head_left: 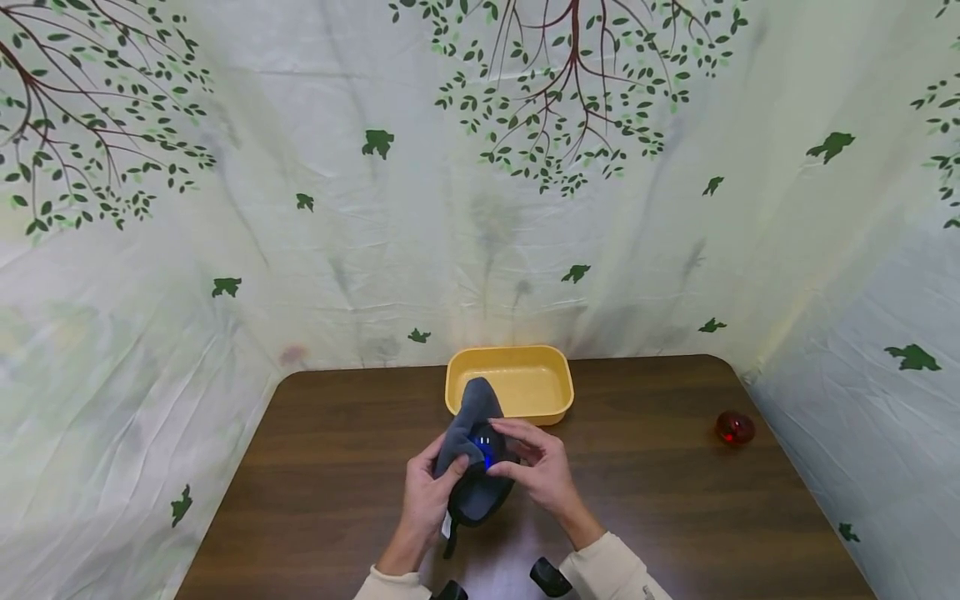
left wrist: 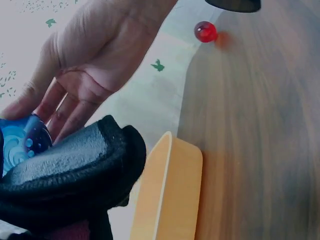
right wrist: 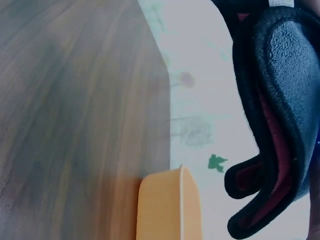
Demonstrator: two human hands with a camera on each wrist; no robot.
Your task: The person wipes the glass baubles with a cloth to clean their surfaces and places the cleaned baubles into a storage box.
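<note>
My left hand (head_left: 429, 492) grips a grey plush sleep mask (head_left: 480, 496) by its left side, thumb on top. The mask is bent into a hollow, with black edging, a dark red backing in the right wrist view, and a strap and white tag hanging below. A glossy blue ball (left wrist: 22, 142) with a pale swirl pattern sits against the mask, partly hidden by it. Thumb and fingers of my right hand (head_left: 543, 467) pinch the ball from the right. In the left wrist view, the right palm (left wrist: 95, 65) shows behind the mask.
A yellow rectangular tub (head_left: 517, 379) stands at the back edge of the brown wooden table (head_left: 337, 483), just behind the mask. Near the table's right edge lies a clear red ball (head_left: 735, 427). Leaf-printed white cloth (head_left: 450, 225) hangs around the table.
</note>
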